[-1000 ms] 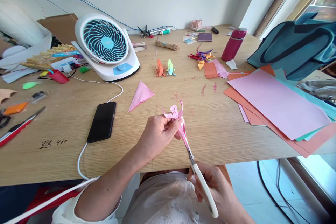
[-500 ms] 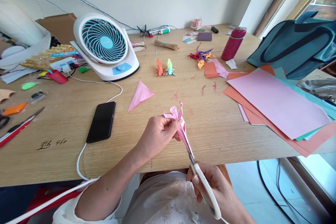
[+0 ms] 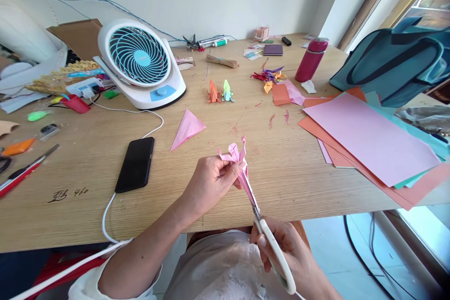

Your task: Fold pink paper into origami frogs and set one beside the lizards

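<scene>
Pinched between the thumb and fingers of my left hand (image 3: 214, 180) is a pink origami figure (image 3: 234, 152) with curled, pointed limbs. My right hand (image 3: 286, 246) is closed around the white handles of a pair of scissors (image 3: 277, 248), just past the table's front edge. The blades point up and away from me and lie along the lower part of the pink paper, close below my left fingers. Beyond my left hand, a folded pink paper triangle (image 3: 188, 130) lies on the table. Two finished origami figures, one orange (image 3: 213, 92) and one green (image 3: 227, 91), stand farther back.
A white fan (image 3: 140, 61) and a black phone (image 3: 135, 165) with a white cable are on the left. Stacked coloured paper (image 3: 372, 138), a red bottle (image 3: 311, 60) and a teal bag (image 3: 390, 61) sit at the right. A utility knife (image 3: 30, 168) lies far left.
Almost nothing differs. Both hands, the pink figure and the scissors keep nearly the same place; the view has shifted very slightly.
</scene>
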`<state>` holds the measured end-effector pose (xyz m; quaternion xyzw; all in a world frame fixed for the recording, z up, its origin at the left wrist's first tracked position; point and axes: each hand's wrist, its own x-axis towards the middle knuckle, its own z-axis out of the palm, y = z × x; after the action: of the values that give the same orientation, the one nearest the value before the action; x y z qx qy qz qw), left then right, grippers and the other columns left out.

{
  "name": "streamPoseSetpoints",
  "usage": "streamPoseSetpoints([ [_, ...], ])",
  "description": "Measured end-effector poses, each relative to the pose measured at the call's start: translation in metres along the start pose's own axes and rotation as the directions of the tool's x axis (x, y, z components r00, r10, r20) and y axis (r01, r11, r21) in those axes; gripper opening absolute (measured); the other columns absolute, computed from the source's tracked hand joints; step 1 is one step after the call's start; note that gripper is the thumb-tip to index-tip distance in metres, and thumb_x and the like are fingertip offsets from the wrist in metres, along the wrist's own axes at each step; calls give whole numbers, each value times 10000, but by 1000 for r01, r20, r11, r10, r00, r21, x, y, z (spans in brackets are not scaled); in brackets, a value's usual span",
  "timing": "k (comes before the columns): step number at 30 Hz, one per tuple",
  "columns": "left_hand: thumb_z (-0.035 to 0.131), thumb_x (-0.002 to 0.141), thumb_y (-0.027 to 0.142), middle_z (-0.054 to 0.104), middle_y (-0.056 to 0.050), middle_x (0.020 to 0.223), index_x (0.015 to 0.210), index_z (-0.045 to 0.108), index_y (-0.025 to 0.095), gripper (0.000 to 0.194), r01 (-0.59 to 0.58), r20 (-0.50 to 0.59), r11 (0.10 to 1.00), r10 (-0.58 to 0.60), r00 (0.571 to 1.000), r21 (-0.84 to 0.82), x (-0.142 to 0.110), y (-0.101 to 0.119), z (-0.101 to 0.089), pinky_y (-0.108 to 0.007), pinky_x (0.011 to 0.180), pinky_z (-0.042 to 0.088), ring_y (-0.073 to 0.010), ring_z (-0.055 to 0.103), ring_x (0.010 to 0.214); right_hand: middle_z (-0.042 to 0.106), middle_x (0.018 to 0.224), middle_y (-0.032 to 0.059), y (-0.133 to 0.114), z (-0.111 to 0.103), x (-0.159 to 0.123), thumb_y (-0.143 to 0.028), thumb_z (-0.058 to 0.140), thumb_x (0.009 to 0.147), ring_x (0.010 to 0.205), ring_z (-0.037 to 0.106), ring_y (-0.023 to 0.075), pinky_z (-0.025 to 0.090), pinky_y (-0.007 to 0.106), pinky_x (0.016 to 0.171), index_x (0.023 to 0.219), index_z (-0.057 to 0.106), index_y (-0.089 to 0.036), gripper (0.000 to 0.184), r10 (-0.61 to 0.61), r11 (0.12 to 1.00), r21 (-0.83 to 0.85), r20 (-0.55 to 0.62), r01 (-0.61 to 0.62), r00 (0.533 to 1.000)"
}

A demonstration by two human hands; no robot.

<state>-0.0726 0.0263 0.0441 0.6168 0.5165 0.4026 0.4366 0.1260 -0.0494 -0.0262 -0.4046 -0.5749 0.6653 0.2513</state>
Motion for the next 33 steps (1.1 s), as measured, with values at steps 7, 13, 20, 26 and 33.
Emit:
streamPoseSetpoints([
  [7,595,911,360,681,-14,619,668,627,147,324,24,9,999,-24,1000,-39,-1,0,-1,-206,576,582,-142,706,588,501,537,-21,3,1,1,-655,479,922,485,470,99,318,236,507,660,502,-186,538,11,1000,-14,-4,-11,1000],
  [13,582,920,340,690,-12,615,678,640,136,321,63,43,992,-58,997,-113,0,-2,-1,-172,573,570,-124,707,579,494,531,-28,2,0,1,-606,519,926,487,469,95,326,232,520,669,516,-179,498,10,999,-40,-2,-10,1000],
  [20,609,909,405,679,-22,579,628,617,135,390,47,-52,996,-51,997,-72,6,-4,-8,-168,554,542,-121,687,551,545,603,-2,8,0,-2,-636,485,930,535,504,111,380,226,534,756,593,-169,510,49,997,-59,35,-47,998],
  [26,588,904,503,685,-32,604,680,639,133,436,79,-61,993,-84,995,-88,18,-15,-23,-184,551,526,-117,665,552,562,643,12,-11,-31,-12,-587,511,921,607,500,131,371,223,534,721,581,-170,468,-61,949,-312,-54,41,997],
  [33,685,788,585,650,-33,682,750,685,135,452,82,-37,988,-87,996,-128,35,-33,-27,-178,486,477,-130,624,660,619,729,9,-19,-119,4,-506,514,892,573,564,168,322,275,540,776,530,-231,299,-312,290,-916,-365,-277,877],
])
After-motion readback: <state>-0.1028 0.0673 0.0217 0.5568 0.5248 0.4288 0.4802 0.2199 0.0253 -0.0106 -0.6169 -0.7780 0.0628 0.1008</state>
